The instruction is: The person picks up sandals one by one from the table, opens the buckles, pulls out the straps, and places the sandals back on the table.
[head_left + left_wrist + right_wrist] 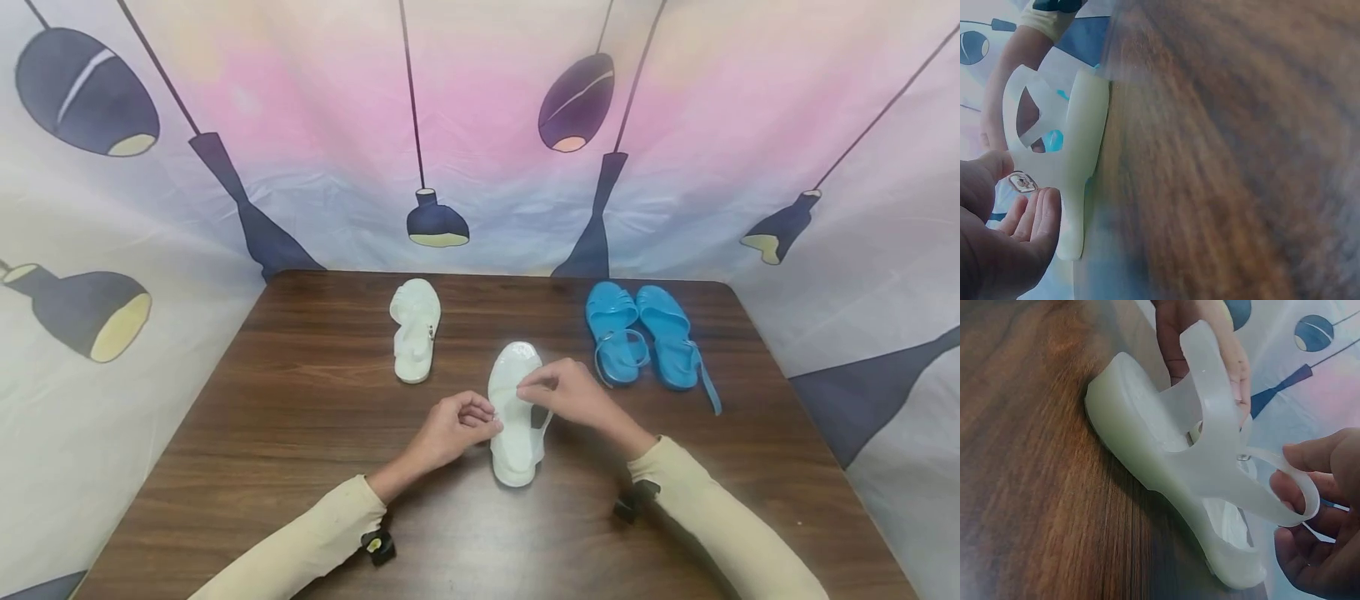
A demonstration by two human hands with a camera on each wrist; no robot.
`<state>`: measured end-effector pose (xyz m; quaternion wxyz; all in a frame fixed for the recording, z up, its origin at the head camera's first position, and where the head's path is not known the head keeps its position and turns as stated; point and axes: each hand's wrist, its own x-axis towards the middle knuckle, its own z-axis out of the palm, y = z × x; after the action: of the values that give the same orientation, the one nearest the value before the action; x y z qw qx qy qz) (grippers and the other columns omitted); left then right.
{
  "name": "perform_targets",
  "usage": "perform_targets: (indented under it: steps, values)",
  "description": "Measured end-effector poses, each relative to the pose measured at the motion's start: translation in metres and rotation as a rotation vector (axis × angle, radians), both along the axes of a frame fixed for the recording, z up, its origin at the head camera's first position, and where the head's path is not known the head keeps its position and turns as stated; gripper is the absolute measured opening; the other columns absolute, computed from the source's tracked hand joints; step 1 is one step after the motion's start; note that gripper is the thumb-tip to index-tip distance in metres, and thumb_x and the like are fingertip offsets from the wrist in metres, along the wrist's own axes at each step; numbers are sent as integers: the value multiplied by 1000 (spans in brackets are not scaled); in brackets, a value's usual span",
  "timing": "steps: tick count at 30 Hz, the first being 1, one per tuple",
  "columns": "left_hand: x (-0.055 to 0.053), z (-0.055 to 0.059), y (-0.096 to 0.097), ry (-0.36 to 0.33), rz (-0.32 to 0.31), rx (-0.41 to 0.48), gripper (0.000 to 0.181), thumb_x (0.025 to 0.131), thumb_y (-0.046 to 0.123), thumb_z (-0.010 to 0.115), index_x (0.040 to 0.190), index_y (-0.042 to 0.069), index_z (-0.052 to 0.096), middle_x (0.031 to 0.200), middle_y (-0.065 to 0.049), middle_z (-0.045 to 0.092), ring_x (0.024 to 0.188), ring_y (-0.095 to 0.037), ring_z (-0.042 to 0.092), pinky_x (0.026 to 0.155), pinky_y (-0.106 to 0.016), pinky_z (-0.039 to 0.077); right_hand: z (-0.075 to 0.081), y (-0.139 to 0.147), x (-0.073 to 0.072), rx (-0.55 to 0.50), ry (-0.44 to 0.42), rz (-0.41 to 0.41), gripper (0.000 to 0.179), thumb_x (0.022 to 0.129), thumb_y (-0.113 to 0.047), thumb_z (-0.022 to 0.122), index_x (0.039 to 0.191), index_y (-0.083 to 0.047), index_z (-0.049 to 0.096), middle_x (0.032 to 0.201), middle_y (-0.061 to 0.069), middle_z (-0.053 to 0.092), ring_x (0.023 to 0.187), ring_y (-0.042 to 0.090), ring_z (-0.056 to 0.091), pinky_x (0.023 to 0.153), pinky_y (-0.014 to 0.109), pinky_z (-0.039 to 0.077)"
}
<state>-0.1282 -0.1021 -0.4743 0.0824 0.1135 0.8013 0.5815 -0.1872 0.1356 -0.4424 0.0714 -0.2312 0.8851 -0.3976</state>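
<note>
A white sandal stands sole down on the table before me, toe pointing away. At its left side is my left hand, thumb and fingertips holding the small metal buckle between them. My right hand reaches in from the other side and pinches the sandal's thin strap. That strap bends into a loop between the right thumb and fingers, its far end right at the buckle in the right wrist view.
Another white sandal lies farther back on the left. A pair of blue sandals sits at the back right, one strap hanging loose onto the brown wooden table. Cloth printed with lamps surrounds the table.
</note>
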Motion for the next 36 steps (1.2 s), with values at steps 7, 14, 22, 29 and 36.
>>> perform_targets:
  steps: [7,14,22,29,36]
  values:
    - [-1,-1,2,-7,-13,-20,20,92,17,77,102,2,69,94,-8,74,80,-14,69,68,-23,57,-2,-10,-9,41,43,-17,22,95,-32,74,108,-15,80,106,0,78,86,13,71,75,31,59]
    - [0,0,2,-20,-8,-25,25,99,23,69,111,1,66,101,-12,73,77,-21,71,65,-32,59,-6,2,-11,49,65,-84,28,94,-33,74,116,-14,77,110,3,77,93,20,72,79,38,60]
    - [11,5,-4,-76,9,-101,39,98,38,70,123,8,64,105,-10,74,74,-21,72,60,-33,57,-6,24,10,47,-45,-198,41,94,-42,73,122,-12,73,113,7,74,103,25,69,85,44,60]
    - [17,4,-5,-103,-7,-127,45,98,42,69,127,8,64,120,-12,71,86,-19,73,65,-32,56,-16,31,34,64,-130,-202,43,92,-49,73,116,-13,74,104,2,75,89,15,68,75,33,58]
    - [20,1,-3,-115,-29,-129,49,98,43,67,130,5,63,123,-14,70,87,-18,72,66,-32,57,-27,23,52,39,-247,-185,48,92,-52,71,120,-13,74,102,1,74,83,14,66,70,32,58]
